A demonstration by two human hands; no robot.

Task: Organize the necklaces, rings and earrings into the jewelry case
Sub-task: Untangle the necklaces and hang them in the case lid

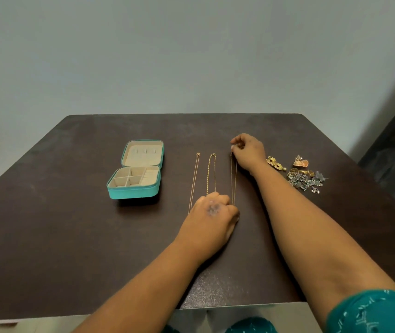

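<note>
Both hands are on the rightmost necklace (233,179): the left hand (212,213), nearer, is curled with its fingertips pinching the chain's near end, and the right hand (248,150), farther out, pinches the clasp end. So fine a chain is likely light, limp and quick to tangle, best held at both ends. Two more necklaces (202,176) lie just left of it. Right of the right hand sits a pile of earrings and rings (303,175). Far left, the open teal jewelry case (135,174) shows empty compartments.
</note>
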